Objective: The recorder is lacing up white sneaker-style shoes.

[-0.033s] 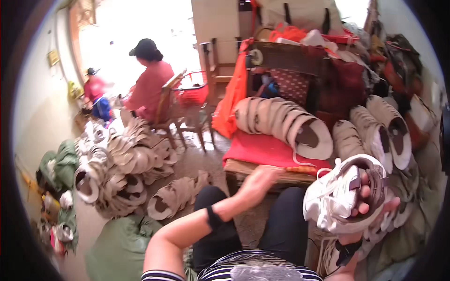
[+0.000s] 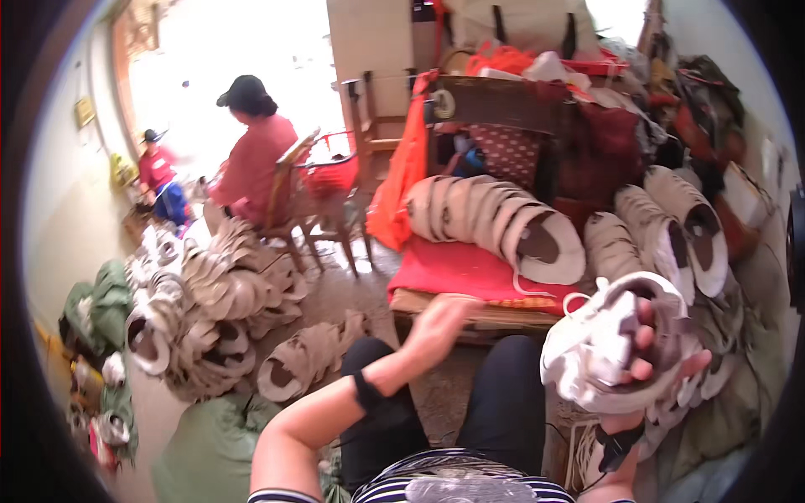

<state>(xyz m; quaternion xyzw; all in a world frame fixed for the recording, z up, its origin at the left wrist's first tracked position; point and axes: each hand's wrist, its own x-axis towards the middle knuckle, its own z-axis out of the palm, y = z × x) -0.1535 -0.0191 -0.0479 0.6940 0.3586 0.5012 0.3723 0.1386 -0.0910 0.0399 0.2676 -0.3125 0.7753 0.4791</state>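
Note:
A white and beige lace-up shoe upper (image 2: 583, 369) is held up at the right, over the edge of my right thigh. My right hand (image 2: 644, 339) grips it, with the fingers curled inside its opening and over the loose white laces. My left hand (image 2: 440, 327) hangs above my knees, in front of the bench's near edge and apart from the upper. Its fingers are smeared by motion, so whether they pinch anything cannot be made out. Behind, a nested row of beige uppers (image 2: 470, 214) lies on a red cloth (image 2: 423, 268) on a wooden bench.
More nested uppers (image 2: 662, 239) stand to the right of the bench. A large heap of uppers (image 2: 205, 310) covers the floor at left, beside a green sack (image 2: 210, 448). Near the bright doorway, one person (image 2: 256, 159) sits on a wooden chair and another (image 2: 159, 172) is farther off.
The whole view has shifted slightly, so the room appears a little farther left. My left hand has moved slightly left in the picture. My right hand still grips the shoe upper.

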